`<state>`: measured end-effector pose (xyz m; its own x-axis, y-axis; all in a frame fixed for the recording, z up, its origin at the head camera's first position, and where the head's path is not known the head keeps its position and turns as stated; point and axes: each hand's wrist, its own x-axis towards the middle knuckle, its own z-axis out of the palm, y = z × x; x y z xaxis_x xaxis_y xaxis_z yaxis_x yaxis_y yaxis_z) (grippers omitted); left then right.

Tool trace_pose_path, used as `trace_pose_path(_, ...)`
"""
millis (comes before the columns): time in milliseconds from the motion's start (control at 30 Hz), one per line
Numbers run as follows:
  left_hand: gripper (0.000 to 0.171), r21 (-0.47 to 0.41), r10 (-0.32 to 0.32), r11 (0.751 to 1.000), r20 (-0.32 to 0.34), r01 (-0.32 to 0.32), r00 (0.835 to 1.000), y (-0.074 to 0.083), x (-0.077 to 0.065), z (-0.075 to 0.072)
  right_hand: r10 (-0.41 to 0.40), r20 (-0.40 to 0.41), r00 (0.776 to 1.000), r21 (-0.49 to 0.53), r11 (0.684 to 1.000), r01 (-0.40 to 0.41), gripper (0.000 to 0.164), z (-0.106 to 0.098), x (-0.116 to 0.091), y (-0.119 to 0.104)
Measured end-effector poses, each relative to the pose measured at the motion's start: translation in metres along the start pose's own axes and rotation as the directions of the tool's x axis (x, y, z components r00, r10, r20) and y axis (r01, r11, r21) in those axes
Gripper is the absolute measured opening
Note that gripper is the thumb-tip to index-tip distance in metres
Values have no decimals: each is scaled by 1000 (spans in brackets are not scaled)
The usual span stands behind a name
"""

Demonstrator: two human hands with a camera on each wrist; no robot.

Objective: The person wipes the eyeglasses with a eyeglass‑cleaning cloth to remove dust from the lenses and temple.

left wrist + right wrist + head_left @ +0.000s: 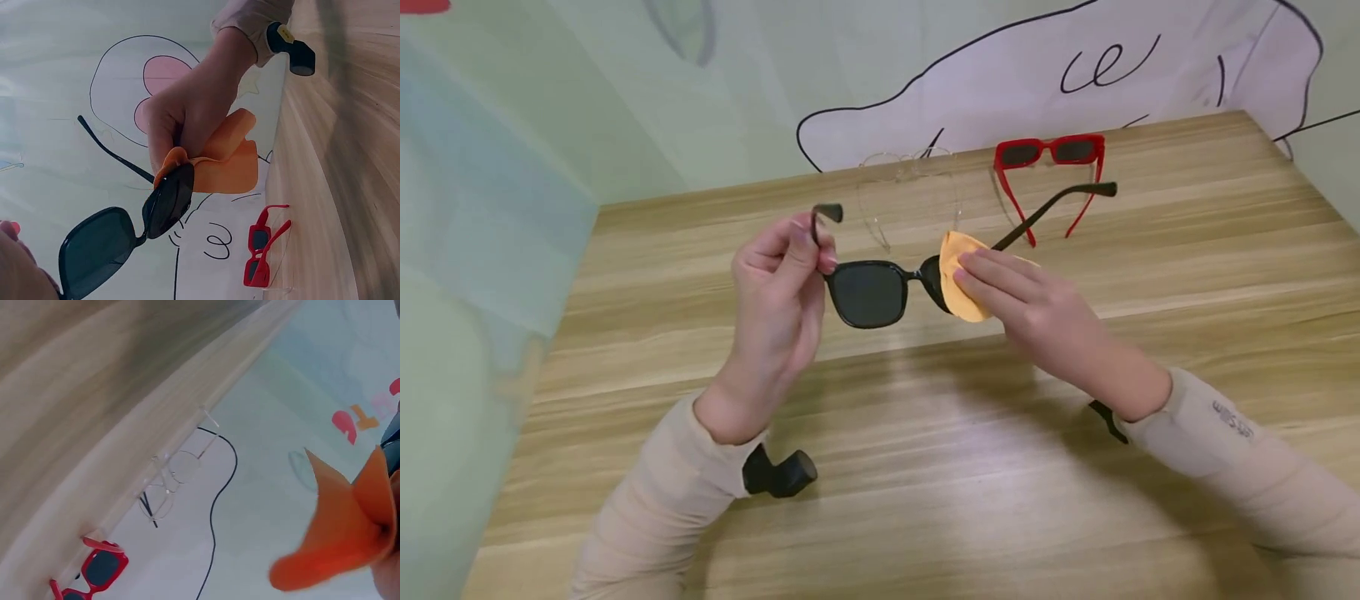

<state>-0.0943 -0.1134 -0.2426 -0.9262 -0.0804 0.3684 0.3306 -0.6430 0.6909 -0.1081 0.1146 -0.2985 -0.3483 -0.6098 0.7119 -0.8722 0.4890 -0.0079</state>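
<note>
Black sunglasses (870, 293) are held up above the table with their temples unfolded. My left hand (778, 304) pinches them at the hinge end of one temple, between thumb and fingers. With an orange cloth (964, 279), my right hand (1051, 321) grips the other lens, so most of that lens is covered in the head view. From the left wrist view, the cloth (228, 159) wraps over the lens edge and its loose part hangs beside the fingers. In the right wrist view the cloth (344, 519) hides most of the hand.
Red sunglasses (1073, 150) lie unfolded near the back edge of the wooden table (662, 275). Thin clear-framed glasses (901, 171) lie to their left. A wall with printed drawings (1000, 75) stands behind. Each wrist carries a black device (781, 473).
</note>
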Motion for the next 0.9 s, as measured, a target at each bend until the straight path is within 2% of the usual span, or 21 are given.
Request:
trace_pose_path(67, 14, 6, 5, 1000, 15, -5, 1000, 0, -1, 2, -33, -49, 998, 54, 998, 35, 38, 0, -2, 1)
trace_pose_path(167, 12, 27, 1, 1000, 50, -2, 999, 0, -4, 5, -98, -111, 989, 112, 988, 110, 20, 3, 0, 1)
trace_pose_path(233, 13, 33, 5, 999, 66, -7, 998, 0, -6, 7, -114, -133, 985, 135, 982, 132, 17, 4, 2, -1)
trace_pose_path(300, 13, 36, 5, 999, 78, -7, 997, 0, -8, 8, -101, -122, 987, 126, 985, 116, 18, 3, 4, -3)
trace_pose_path(367, 13, 35, 7, 999, 74, -9, 997, 1, -8, 9, -60, -94, 994, 90, 994, 68, 29, 3, 5, -6)
trace_pose_path(433, 13, 37, 7, 999, 51, -9, 999, 1, -9, 8, -19, -55, 998, 36, 999, 21, 41, 2, 4, -9)
trace_pose_path(600, 13, 20, 13, 1000, -8, -12, 1000, -1, -7, 6, 35, 7, 999, -54, 998, -35, 47, 2, 1, -9)
trace_pose_path(700, 14, 33, 2, 999, -5, -2, 1000, -3, -6, 5, 34, 1, 999, -51, 998, -33, 45, 2, 0, -9)
trace_pose_path(833, 14, 61, -24, 998, -9, 24, 1000, -7, -9, 4, -6, -17, 1000, 8, 1000, 6, 41, 6, 0, -10)
trace_pose_path(900, 15, 65, -28, 997, -16, 29, 999, -8, -10, 4, 4, -6, 1000, 25, 1000, -4, 41, 7, 1, -12)
